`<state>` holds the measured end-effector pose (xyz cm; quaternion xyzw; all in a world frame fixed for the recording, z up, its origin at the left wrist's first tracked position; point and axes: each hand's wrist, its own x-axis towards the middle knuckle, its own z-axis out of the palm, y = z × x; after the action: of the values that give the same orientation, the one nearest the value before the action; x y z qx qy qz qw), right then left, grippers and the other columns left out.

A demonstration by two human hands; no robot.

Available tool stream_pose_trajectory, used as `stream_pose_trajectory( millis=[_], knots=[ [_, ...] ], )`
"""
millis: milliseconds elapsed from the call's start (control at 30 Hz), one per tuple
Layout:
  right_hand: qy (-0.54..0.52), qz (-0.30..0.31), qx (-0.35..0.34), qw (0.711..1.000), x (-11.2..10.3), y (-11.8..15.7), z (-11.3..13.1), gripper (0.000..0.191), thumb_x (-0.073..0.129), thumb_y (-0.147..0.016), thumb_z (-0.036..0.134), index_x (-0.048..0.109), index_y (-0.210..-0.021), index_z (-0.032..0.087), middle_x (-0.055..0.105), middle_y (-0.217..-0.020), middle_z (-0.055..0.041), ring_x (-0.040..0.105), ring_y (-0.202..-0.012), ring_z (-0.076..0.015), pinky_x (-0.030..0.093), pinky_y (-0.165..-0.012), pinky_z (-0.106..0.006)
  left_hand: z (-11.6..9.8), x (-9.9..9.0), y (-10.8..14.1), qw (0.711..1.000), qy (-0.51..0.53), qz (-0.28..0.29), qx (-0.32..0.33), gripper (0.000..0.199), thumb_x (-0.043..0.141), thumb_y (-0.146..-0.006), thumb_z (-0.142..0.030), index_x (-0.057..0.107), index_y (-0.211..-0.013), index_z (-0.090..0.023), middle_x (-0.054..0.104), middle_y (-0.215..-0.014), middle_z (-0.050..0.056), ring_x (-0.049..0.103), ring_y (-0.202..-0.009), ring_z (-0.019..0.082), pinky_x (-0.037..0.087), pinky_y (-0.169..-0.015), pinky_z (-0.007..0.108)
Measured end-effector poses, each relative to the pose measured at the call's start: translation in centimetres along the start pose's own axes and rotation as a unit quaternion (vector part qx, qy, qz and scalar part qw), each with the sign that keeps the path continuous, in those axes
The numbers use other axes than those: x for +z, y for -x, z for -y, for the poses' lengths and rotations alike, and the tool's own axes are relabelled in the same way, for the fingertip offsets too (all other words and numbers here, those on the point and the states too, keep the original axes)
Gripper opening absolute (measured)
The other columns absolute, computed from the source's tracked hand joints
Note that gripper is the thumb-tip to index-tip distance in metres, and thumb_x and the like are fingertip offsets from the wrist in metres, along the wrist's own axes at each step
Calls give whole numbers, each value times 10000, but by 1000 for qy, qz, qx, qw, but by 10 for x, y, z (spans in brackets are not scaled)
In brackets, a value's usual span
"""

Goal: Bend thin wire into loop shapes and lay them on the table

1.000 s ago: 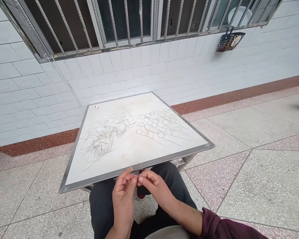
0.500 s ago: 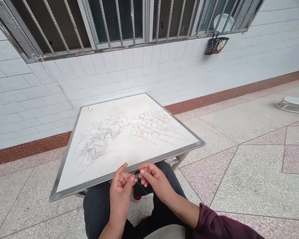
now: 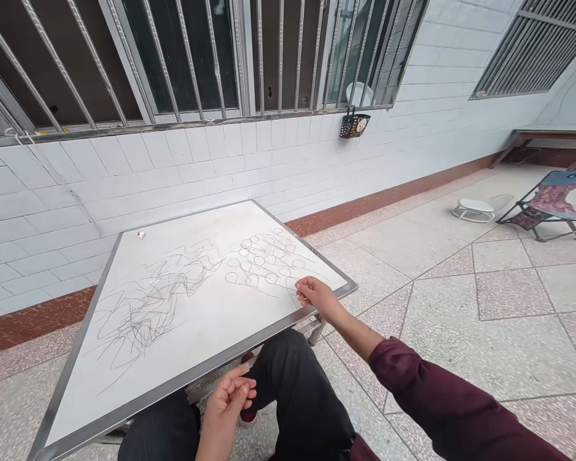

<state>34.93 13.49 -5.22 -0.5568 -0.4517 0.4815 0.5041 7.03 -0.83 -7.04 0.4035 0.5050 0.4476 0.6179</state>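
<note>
My right hand [image 3: 312,293] reaches over the right front part of the white table [image 3: 211,346]. Its fingers are closed in a pinch on a thin wire, only faintly visible at the fingertips. Just beyond it lie several wires bent with a round loop at one end [image 3: 253,280], set out in rows. Over my lap, below the table edge, my left hand [image 3: 228,400] is half curled, thumb against the fingers; whether anything thin is in it does not show. A tan wrap covers one fingertip. Loose wavy wires [image 3: 146,317] lie tangled on the table's left side.
A small red and white item [image 3: 141,235] sits by the table's far left corner. Behind stands a tiled wall with a barred window; a black basket [image 3: 354,125] hangs from its bars. To the right are a low white stool [image 3: 475,208] and a folding chair [image 3: 552,198].
My hands, together over my lap before, have come apart. The right has moved out to the right over the table with the wire; the left stays low. The view has turned right.
</note>
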Motion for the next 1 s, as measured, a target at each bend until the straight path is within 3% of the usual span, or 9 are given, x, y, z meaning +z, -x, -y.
stream_pose_trajectory(
  millis=[100,200,267,333,467,733,900,1000],
  knots=[
    [43,13,17,999,1,-19,-4,136,616,-774,270,538,-756,160,573,-636,11,553,-532,-92,487,-493,-217,19,-24,-2,999,-2,-43,-14,482,784,-624,-458,688,-1004,-177,710,-847,79,651,-764,208,473,-683,293],
    [90,31,22,995,13,-33,-8,89,619,-765,216,552,-736,165,589,-624,10,565,-518,-95,468,-447,-196,44,-52,-5,996,-25,-73,-40,581,788,-563,-529,674,-1014,-182,710,-831,71,645,-772,213,460,-677,288],
    [121,45,14,992,23,-41,-9,61,618,-765,193,567,-740,172,607,-641,12,571,-513,-91,447,-423,-178,65,-69,-6,993,-34,-86,-71,672,799,-447,-599,677,-958,-180,704,-797,70,641,-764,235,458,-652,297],
    [151,55,3,987,31,-47,-10,49,617,-767,185,576,-742,179,624,-658,13,573,-508,-88,429,-409,-169,84,-79,-8,992,-43,-90,-75,680,779,-442,-631,667,-950,-192,699,-791,61,631,-753,233,457,-659,308],
    [209,55,-17,976,43,-57,-11,48,595,-790,199,586,-745,185,652,-681,3,574,-497,-99,409,-402,-182,109,-80,-10,994,-81,-56,-46,649,732,-499,-660,664,-942,-191,660,-694,35,599,-687,213,445,-651,312],
    [289,19,-90,953,38,-58,-16,86,533,-838,223,611,-837,186,661,-757,-29,590,-557,-131,450,-522,-241,117,-75,-11,994,-110,-21,-19,573,706,-569,-635,665,-932,-194,636,-674,23,580,-665,198,439,-627,298],
    [299,-16,-198,933,44,-24,-19,159,487,-870,221,610,-968,194,634,-989,-72,594,-839,-189,462,-789,-336,123,-78,-11,992,-125,-14,-10,547,687,-607,-615,659,-953,-192,643,-694,26,582,-675,196,448,-643,303],
    [283,18,-248,926,67,16,-33,169,470,-893,237,613,-979,212,637,-961,-49,587,-847,-173,466,-797,-307,126,-79,-12,990,-142,-7,-9,525,680,-624,-601,658,-954,-194,646,-705,28,586,-688,198,452,-651,306]
  ],
)
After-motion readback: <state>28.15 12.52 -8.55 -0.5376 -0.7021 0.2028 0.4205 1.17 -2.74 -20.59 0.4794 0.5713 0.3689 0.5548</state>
